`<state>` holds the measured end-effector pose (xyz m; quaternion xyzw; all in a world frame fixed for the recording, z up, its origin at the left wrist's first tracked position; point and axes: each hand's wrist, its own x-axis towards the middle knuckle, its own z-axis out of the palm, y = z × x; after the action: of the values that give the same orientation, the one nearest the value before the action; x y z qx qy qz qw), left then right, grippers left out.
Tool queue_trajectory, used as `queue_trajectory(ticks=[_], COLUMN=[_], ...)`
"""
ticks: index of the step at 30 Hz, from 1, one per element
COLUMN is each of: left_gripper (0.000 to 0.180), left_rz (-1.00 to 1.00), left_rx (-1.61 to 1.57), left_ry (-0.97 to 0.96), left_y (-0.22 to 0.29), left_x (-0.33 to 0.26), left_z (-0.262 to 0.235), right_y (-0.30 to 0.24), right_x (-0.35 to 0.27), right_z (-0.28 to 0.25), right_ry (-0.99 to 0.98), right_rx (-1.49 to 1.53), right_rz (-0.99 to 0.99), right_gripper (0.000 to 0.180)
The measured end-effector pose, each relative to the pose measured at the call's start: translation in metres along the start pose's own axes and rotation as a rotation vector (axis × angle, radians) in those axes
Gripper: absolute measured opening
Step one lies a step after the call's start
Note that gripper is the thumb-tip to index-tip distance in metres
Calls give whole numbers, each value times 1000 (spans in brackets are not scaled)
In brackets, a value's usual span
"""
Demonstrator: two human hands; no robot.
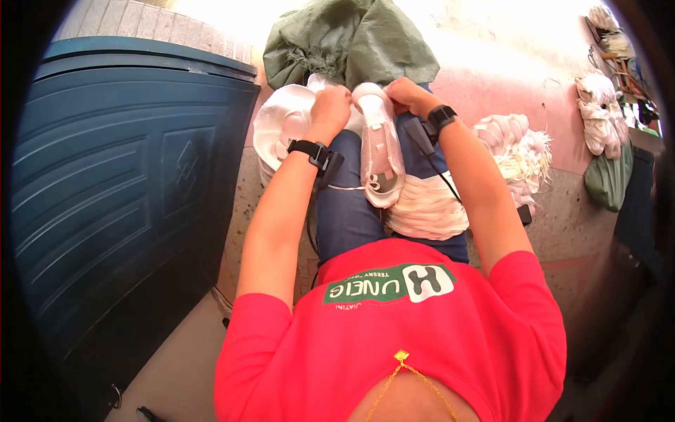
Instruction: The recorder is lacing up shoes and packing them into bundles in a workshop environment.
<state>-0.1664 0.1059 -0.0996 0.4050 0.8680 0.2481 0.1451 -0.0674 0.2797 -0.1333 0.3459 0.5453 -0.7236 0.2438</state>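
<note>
A pale pink and white shoe (383, 149) lies lengthwise over my thighs, its rounded toe pointing away from me and its opening nearest my body. My left hand (330, 111) is closed just left of the toe. On the toe's other side, my right hand (411, 96) is closed too, its fingertips close against the shoe's edge. Whatever is pinched in the fingers is too small or hidden to make out. A white lace or cord (346, 188) trails left from the shoe's heel end. Stacked pale shoe pieces (430, 209) rest on my right thigh.
Beyond my hands slumps a green woven sack (351, 39). A white rounded container or bag (266, 126) stands left of my knees. Bundled white pieces (517, 151) lie at right, with another white bundle (599, 116) farther off. A dark blue panelled door (133, 176) fills the left side.
</note>
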Motion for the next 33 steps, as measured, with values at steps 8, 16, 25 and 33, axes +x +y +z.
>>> queue_trajectory(ticks=[8, 16, 25, 33], left_gripper=[34, 25, 15, 17], left_rz=[-136, -560, -1213, -1090], left_rx=[2, -670, -1840, -1899], left_ry=[-201, -529, -226, -176], left_y=[67, 103, 94, 97], left_x=[-114, -146, -147, -148], left_z=[-58, -22, 34, 37], right_y=[26, 71, 85, 85], right_x=[-94, -134, -134, -138], right_z=[15, 69, 57, 58], right_ry=[371, 629, 575, 534], right_rx=[-518, -1024, -887, -790], right_rz=[-626, -694, -762, -786], right_gripper=[33, 22, 21, 20])
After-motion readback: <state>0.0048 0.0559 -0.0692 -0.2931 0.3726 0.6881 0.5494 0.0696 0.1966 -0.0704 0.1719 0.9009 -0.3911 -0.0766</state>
